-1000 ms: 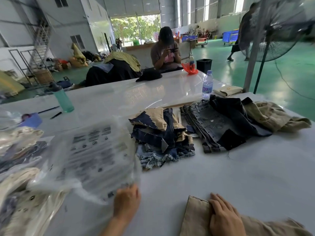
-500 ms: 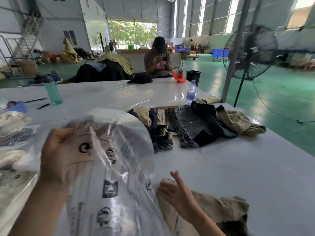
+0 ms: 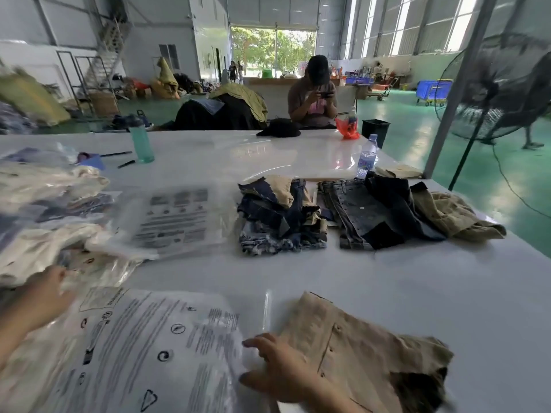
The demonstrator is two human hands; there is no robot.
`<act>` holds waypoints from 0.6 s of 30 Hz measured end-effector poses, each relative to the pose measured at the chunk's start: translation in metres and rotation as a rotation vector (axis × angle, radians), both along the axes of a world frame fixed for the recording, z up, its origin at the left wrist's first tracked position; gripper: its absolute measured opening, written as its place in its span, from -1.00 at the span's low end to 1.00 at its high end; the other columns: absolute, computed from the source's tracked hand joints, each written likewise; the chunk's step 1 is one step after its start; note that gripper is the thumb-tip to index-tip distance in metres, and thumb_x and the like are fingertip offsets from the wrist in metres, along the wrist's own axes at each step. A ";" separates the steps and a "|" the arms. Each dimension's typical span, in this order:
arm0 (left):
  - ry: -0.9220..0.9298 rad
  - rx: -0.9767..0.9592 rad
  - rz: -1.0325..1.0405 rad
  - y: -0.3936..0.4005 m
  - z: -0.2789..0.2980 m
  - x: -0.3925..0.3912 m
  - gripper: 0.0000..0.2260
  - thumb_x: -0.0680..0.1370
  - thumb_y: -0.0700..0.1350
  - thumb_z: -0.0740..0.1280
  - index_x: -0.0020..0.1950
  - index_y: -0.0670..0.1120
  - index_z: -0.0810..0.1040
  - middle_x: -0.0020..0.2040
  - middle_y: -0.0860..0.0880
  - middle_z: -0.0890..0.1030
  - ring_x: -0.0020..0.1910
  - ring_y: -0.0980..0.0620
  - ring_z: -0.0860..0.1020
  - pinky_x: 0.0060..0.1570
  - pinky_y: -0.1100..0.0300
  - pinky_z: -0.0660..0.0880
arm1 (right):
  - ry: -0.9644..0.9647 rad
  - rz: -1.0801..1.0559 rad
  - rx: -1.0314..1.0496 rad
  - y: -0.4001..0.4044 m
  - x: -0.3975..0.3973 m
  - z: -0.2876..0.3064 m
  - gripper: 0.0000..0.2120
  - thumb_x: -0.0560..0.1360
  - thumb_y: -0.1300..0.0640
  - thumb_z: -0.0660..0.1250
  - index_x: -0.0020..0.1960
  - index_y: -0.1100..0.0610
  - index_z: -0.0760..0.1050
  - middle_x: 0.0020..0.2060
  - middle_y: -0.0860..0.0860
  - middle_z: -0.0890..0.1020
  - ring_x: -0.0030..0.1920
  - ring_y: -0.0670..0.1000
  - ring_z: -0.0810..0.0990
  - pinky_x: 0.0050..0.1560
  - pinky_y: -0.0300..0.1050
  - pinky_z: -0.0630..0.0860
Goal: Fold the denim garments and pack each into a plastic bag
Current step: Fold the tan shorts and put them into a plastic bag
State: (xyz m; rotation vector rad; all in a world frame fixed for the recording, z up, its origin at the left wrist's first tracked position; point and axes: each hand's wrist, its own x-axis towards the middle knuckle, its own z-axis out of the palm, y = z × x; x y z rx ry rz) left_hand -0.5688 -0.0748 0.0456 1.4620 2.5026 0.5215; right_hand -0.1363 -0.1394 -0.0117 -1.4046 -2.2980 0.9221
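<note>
A clear plastic bag (image 3: 143,347) with black print lies flat on the white table (image 3: 387,281) in front of me. My left hand (image 3: 44,296) rests on its far left corner. My right hand (image 3: 277,368) touches the bag's right edge, fingers spread, beside a folded tan denim garment (image 3: 363,350) at the near right. A pile of folded blue and tan denim (image 3: 280,216) sits mid-table, with dark and khaki garments (image 3: 396,210) spread to its right.
Packed bags of garments (image 3: 50,234) and a stack of printed bags (image 3: 176,219) lie at the left. A teal bottle (image 3: 141,141) and a water bottle (image 3: 367,158) stand further back. A person sits at the far end. A floor fan (image 3: 504,90) stands to the right.
The bag, held up in the air by my left hand half a second ago, now lies flat on the table. My right hand has come onto its edge.
</note>
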 end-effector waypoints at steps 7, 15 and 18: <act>-0.178 -0.159 -0.406 -0.076 -0.002 0.212 -0.86 0.52 -0.06 0.33 -0.21 0.15 0.45 -0.20 0.16 0.58 -0.23 0.21 0.55 -0.27 0.41 0.39 | -0.321 0.251 0.044 -0.020 -0.033 -0.015 -0.56 0.58 0.09 0.22 0.43 0.16 0.31 0.52 0.07 0.08 0.51 0.01 0.04 0.43 0.03 0.19; 0.011 -0.198 -0.434 -0.096 -0.085 0.319 -0.79 0.53 0.21 0.21 -0.07 0.12 0.29 0.28 -0.03 0.33 0.26 0.02 0.40 0.17 0.24 0.33 | -0.154 -0.118 0.241 -0.027 0.017 -0.027 -0.77 0.40 0.05 0.30 -0.05 0.04 0.70 0.06 0.03 0.67 0.04 -0.31 0.58 0.13 -0.51 0.33; 0.151 -0.206 -0.405 -0.092 -0.093 0.329 -0.51 0.51 0.24 0.22 0.27 -0.07 0.36 0.28 -0.08 0.33 0.29 -0.05 0.37 0.22 0.15 0.33 | -0.342 -0.075 0.278 -0.036 0.028 -0.025 -0.74 -0.05 -0.22 0.56 -0.47 -0.12 0.63 -0.31 -0.25 0.66 -0.28 -0.36 0.60 -0.10 -0.54 0.40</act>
